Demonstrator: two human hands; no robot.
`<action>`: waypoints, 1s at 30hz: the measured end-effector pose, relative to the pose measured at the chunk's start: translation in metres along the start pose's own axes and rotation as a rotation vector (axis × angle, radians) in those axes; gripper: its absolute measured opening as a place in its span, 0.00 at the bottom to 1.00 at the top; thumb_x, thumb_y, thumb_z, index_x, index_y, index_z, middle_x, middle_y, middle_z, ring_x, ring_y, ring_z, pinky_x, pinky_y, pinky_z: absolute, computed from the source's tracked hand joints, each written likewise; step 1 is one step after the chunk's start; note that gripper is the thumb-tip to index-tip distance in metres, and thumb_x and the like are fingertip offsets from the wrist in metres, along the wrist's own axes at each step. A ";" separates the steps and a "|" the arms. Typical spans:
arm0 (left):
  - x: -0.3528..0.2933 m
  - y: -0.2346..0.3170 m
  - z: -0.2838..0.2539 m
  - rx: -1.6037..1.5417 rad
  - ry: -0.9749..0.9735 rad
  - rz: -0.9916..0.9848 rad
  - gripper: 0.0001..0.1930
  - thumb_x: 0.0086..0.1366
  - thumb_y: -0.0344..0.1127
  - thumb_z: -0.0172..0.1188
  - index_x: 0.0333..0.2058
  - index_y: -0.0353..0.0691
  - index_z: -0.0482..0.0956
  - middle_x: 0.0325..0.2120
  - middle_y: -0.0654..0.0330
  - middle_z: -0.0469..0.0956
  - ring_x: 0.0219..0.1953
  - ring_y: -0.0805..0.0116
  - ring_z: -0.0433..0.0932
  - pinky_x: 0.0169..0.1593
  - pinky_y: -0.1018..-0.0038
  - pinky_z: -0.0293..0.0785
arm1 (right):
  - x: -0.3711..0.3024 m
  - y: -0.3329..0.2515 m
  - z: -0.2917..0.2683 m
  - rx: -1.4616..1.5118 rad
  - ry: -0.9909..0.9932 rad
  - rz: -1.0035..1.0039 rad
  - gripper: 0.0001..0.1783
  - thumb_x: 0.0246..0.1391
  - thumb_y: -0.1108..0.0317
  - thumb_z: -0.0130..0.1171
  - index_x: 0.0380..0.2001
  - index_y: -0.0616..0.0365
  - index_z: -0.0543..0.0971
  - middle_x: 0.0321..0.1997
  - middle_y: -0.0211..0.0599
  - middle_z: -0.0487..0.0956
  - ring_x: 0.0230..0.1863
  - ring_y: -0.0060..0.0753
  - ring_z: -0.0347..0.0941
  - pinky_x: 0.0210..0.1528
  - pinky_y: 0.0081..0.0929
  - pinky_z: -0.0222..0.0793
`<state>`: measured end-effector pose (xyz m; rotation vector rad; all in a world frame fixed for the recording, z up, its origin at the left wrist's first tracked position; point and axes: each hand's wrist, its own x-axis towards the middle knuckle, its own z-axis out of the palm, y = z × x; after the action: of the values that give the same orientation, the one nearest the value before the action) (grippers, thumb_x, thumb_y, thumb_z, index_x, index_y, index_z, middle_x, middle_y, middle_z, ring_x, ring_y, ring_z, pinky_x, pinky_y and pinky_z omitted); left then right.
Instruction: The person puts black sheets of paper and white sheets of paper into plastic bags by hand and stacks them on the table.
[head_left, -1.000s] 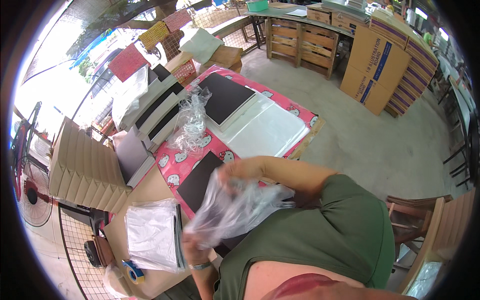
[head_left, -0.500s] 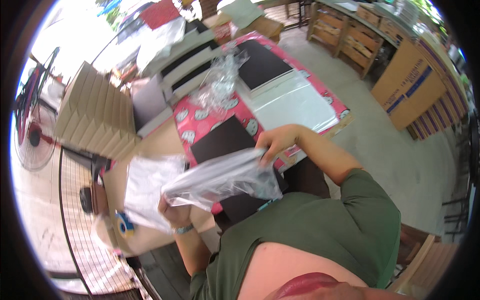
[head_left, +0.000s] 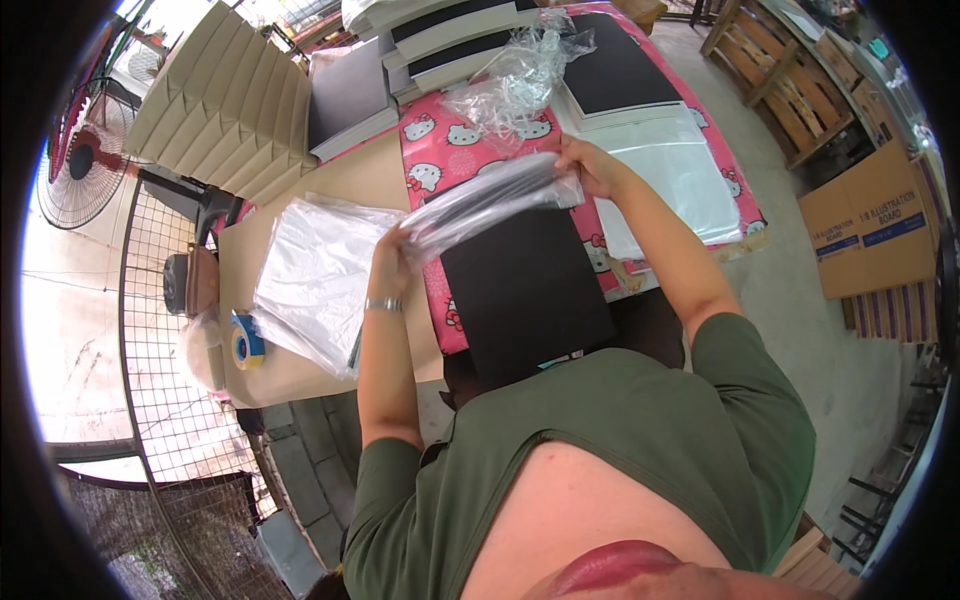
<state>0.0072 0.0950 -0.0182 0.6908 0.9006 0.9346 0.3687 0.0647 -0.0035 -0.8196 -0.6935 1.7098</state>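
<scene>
A clear plastic bag (head_left: 490, 208), blurred and seen nearly edge-on, stretches between my two hands. Its left end is gripped by my left hand (head_left: 391, 265), which has a metal bracelet at the wrist. At the upper right end, the fingers of my right hand (head_left: 590, 168) pinch the bag; I cannot tell whether anything is inside it. Below it lies a black board (head_left: 530, 295), overhanging the near table edge close to my body. A pile of flat clear plastic bags (head_left: 322, 275) rests to the left of my left hand.
A blue tape dispenser (head_left: 247, 342) sits near the table's left edge. Crumpled clear plastic (head_left: 520, 85) lies on the pink cat-print cover (head_left: 425, 130). Beyond are a folded-cardboard stack (head_left: 225, 110), black boards (head_left: 620, 68) and clear-wrapped pale sheets (head_left: 670, 180). A fan (head_left: 85, 155) stands left.
Both hands have carried the plastic bag away from my body, uncovering most of the black board. The bag now looks narrower, and the whole view has shifted.
</scene>
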 end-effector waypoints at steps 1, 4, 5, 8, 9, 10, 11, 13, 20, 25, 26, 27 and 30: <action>0.027 -0.004 0.001 0.160 0.097 -0.026 0.06 0.56 0.32 0.49 0.31 0.37 0.69 0.33 0.55 0.74 0.43 0.55 0.75 0.40 0.59 0.74 | 0.018 0.005 -0.011 -0.213 0.091 -0.052 0.20 0.37 0.78 0.49 0.40 0.64 0.70 0.35 0.36 0.73 0.34 0.30 0.72 0.38 0.26 0.69; 0.091 -0.011 -0.034 0.426 0.205 -0.016 0.05 0.55 0.32 0.49 0.28 0.37 0.71 0.26 0.56 0.75 0.37 0.56 0.77 0.35 0.66 0.74 | 0.063 0.018 -0.014 -0.814 0.312 -0.158 0.20 0.38 0.76 0.50 0.40 0.67 0.72 0.37 0.46 0.75 0.37 0.37 0.73 0.41 0.30 0.68; 0.099 -0.011 -0.027 0.454 0.285 -0.036 0.07 0.55 0.32 0.49 0.27 0.36 0.72 0.24 0.53 0.76 0.35 0.54 0.78 0.34 0.65 0.74 | 0.066 0.022 -0.011 -0.984 0.389 -0.160 0.19 0.39 0.75 0.50 0.39 0.68 0.73 0.38 0.49 0.75 0.39 0.40 0.73 0.42 0.32 0.68; 0.121 -0.026 -0.010 1.019 0.462 0.097 0.12 0.53 0.34 0.47 0.25 0.31 0.76 0.24 0.44 0.76 0.33 0.47 0.77 0.36 0.63 0.72 | 0.091 0.042 -0.019 -1.687 0.396 -0.017 0.16 0.40 0.72 0.50 0.34 0.70 0.75 0.37 0.56 0.76 0.41 0.47 0.73 0.43 0.35 0.67; 0.124 -0.035 -0.015 1.286 0.517 0.170 0.14 0.52 0.35 0.47 0.25 0.30 0.77 0.24 0.40 0.76 0.33 0.44 0.77 0.37 0.61 0.72 | 0.100 0.053 -0.020 -1.951 0.334 0.064 0.15 0.39 0.71 0.50 0.32 0.71 0.76 0.35 0.58 0.76 0.41 0.50 0.73 0.43 0.36 0.67; 0.117 -0.039 -0.035 1.412 0.519 0.256 0.17 0.51 0.38 0.46 0.26 0.28 0.78 0.28 0.35 0.74 0.35 0.39 0.74 0.40 0.57 0.69 | 0.099 0.066 -0.001 -1.890 0.362 -0.111 0.14 0.40 0.70 0.49 0.27 0.69 0.77 0.33 0.59 0.76 0.41 0.54 0.72 0.42 0.39 0.67; 0.117 -0.047 -0.009 1.408 0.475 0.240 0.17 0.50 0.38 0.46 0.26 0.28 0.78 0.27 0.36 0.75 0.35 0.40 0.74 0.41 0.57 0.69 | 0.096 0.070 -0.025 -1.912 0.454 -0.132 0.14 0.40 0.70 0.49 0.27 0.69 0.77 0.33 0.59 0.76 0.41 0.54 0.72 0.42 0.40 0.67; 0.105 -0.051 0.043 1.415 0.393 0.200 0.17 0.50 0.38 0.46 0.26 0.29 0.78 0.26 0.38 0.75 0.35 0.40 0.75 0.41 0.57 0.69 | 0.086 0.086 -0.070 -1.898 0.636 -0.163 0.14 0.42 0.69 0.46 0.26 0.68 0.78 0.32 0.60 0.76 0.40 0.55 0.73 0.42 0.44 0.67; 0.102 -0.003 0.016 1.498 0.376 0.258 0.18 0.55 0.41 0.47 0.25 0.29 0.78 0.24 0.39 0.75 0.33 0.44 0.76 0.37 0.59 0.69 | 0.076 0.011 0.001 -1.930 0.378 -0.113 0.16 0.46 0.65 0.46 0.32 0.63 0.78 0.38 0.58 0.75 0.42 0.52 0.73 0.43 0.41 0.69; 0.009 0.147 0.064 1.005 0.322 0.153 0.14 0.56 0.43 0.57 0.25 0.37 0.78 0.20 0.60 0.75 0.23 0.74 0.72 0.25 0.76 0.67 | 0.036 -0.117 0.092 -1.116 0.285 -0.116 0.14 0.51 0.61 0.51 0.30 0.62 0.77 0.32 0.37 0.78 0.28 0.27 0.72 0.31 0.29 0.69; -0.012 0.173 0.082 0.846 0.159 0.132 0.12 0.56 0.43 0.56 0.26 0.39 0.77 0.20 0.62 0.74 0.21 0.77 0.71 0.22 0.78 0.66 | 0.029 -0.138 0.089 -0.701 0.244 -0.079 0.10 0.51 0.67 0.51 0.33 0.61 0.77 0.31 0.35 0.77 0.29 0.25 0.74 0.31 0.25 0.71; -0.038 0.197 0.083 0.679 0.041 0.107 0.11 0.57 0.42 0.56 0.27 0.40 0.77 0.19 0.64 0.74 0.19 0.79 0.70 0.20 0.81 0.64 | 0.016 -0.152 0.112 -0.543 0.122 -0.068 0.10 0.51 0.70 0.50 0.37 0.62 0.75 0.29 0.32 0.77 0.31 0.24 0.75 0.34 0.22 0.73; -0.101 0.214 0.107 0.594 0.014 0.084 0.09 0.60 0.37 0.51 0.33 0.39 0.75 0.19 0.67 0.72 0.15 0.80 0.66 0.14 0.83 0.60 | -0.042 -0.173 0.134 -0.569 -0.109 -0.078 0.11 0.52 0.71 0.49 0.40 0.62 0.72 0.33 0.34 0.77 0.30 0.21 0.75 0.33 0.20 0.75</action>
<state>-0.0091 0.0864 0.2401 1.2359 1.1832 0.7431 0.3668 0.0635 0.2189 -1.0721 -1.3038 1.5070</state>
